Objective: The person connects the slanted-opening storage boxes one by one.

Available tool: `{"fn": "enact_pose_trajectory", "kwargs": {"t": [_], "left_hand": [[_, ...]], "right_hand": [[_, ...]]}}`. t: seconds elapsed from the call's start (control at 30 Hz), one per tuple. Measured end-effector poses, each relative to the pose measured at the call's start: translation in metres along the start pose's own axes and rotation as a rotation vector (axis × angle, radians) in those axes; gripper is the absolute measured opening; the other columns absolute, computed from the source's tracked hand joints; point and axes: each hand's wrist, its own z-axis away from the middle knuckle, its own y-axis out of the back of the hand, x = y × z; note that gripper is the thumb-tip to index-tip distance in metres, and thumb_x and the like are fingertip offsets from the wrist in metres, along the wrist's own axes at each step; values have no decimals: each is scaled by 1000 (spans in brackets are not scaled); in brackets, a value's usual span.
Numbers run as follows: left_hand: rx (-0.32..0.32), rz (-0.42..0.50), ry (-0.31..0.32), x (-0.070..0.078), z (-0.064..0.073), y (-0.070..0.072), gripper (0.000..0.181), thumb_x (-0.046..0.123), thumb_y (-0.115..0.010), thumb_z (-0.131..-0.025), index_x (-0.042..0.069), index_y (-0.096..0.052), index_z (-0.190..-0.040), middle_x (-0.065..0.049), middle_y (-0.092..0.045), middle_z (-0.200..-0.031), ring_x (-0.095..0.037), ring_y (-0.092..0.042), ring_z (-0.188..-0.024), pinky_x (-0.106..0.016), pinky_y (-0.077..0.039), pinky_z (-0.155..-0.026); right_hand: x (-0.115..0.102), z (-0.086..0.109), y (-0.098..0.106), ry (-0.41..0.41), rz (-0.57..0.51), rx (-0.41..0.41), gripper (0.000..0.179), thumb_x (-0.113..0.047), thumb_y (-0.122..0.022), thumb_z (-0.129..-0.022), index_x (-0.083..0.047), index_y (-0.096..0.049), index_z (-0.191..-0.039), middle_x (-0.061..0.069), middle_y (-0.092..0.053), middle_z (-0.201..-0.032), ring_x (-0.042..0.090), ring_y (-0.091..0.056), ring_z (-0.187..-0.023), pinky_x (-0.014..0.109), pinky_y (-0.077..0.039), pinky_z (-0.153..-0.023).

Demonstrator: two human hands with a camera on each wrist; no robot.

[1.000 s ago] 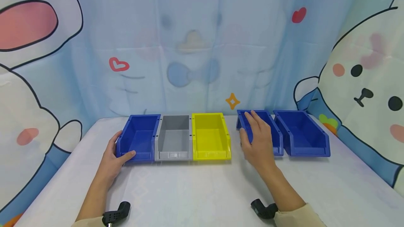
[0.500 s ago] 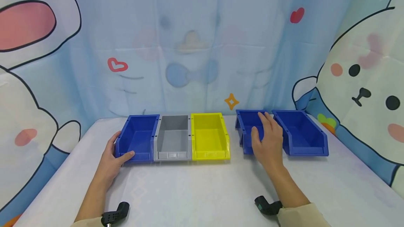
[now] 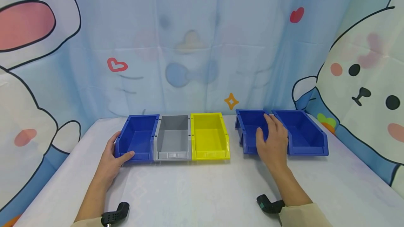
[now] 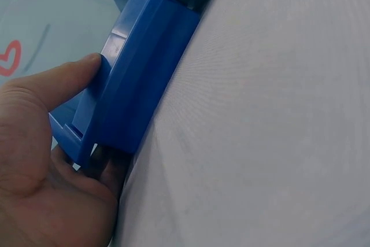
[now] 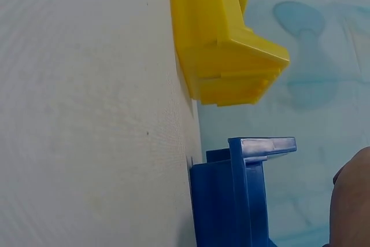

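Note:
At the left end of the row, my left hand grips a blue storage bin. Its thumb lies on the front lip and the other fingers run along the left side. In the left wrist view the thumb presses that lip. A grey bin and a yellow bin stand beside it, side by side. My right hand is over the right side of another blue bin, thumb and fingers spread and nearly straight. It hides that bin's right wall.
One more blue bin stands at the right end, close to my right hand. A gap of white tablecloth separates the yellow bin from the blue pair. Behind the bins hangs a printed curtain.
My right hand has moved right across the blue bin, from its left part to its right side. My left hand keeps its hold, and the bins look unmoved.

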Motion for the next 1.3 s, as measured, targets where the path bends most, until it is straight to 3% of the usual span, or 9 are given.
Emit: {"fn": "enact_pose_trajectory", "kwargs": {"t": [0.53, 0.97, 1.3], "left_hand": [[0, -10, -4, -1, -1, 0, 101, 20, -71, -98, 30, 1, -168, -13, 3, -175, -42, -1, -161, -63, -13, -128], [1, -12, -8, -2, -1, 0, 101, 18, -71, -98, 30, 0, -168, -13, 2, -175, -42, -2, -161, -63, -13, -128], [2, -6, 1, -2, -2, 0, 101, 19, -71, -98, 31, 1, -168, -13, 4, -175, -42, -1, -161, -64, -14, -127]], "right_hand": [[5, 1, 3, -117, 25, -63, 55, -20, -52, -105, -7, -41, -158, 24, -34, -162, 50, -30, -146, 71, -34, -112], [7, 0, 5, -186, 12, -76, 56, -22, -49, -105, -7, -41, -158, 27, -37, -158, 51, -29, -147, 70, -30, -116], [16, -2, 8, -307, 12, -131, 60, -25, -43, -107, -3, -30, -162, 31, -32, -160, 51, -31, -149, 68, -27, -120]]}}
